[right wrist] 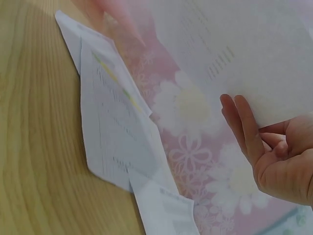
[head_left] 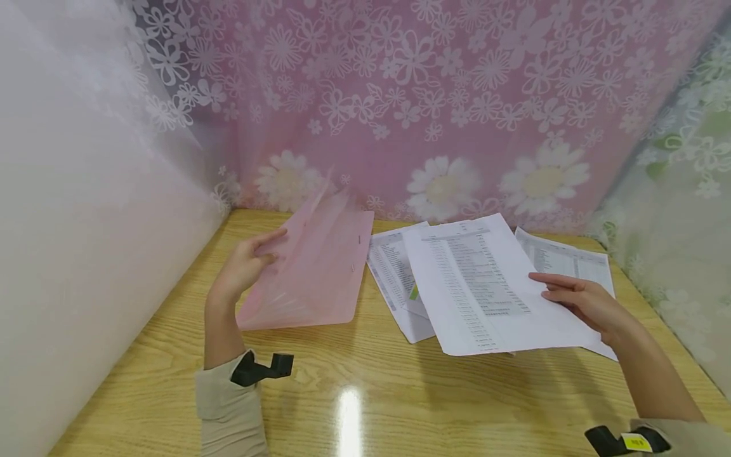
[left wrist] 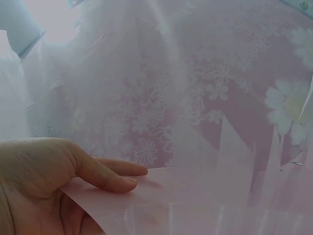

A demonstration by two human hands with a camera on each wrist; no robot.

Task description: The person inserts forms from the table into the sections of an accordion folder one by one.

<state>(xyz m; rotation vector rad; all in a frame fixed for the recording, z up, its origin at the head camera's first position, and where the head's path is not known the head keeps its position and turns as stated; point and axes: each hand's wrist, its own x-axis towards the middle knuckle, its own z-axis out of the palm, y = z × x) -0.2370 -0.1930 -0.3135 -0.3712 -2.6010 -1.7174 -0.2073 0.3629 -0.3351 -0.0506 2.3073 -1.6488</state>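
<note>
At the left of the head view, my left hand [head_left: 242, 266] pinches the left edge of a pink translucent folder [head_left: 328, 273], its cover lifted and bent. In the left wrist view, the thumb of my left hand [left wrist: 54, 171] lies on top of the folder [left wrist: 156, 193] with fingers beneath. My right hand [head_left: 596, 308] holds a printed sheet [head_left: 474, 285] by its right side, raised above the table. Seen by the right wrist camera, the sheet [right wrist: 244, 58] sits between the thumb and fingers of my right hand [right wrist: 281, 159].
More printed papers [head_left: 394, 279] lie under and left of the raised sheet, with a small green-yellow strip [head_left: 414, 292] among them. Another sheet [head_left: 571, 260] lies behind the right hand. The wooden table [head_left: 342, 381] meets a flowered pink curtain [head_left: 365, 95] at the back.
</note>
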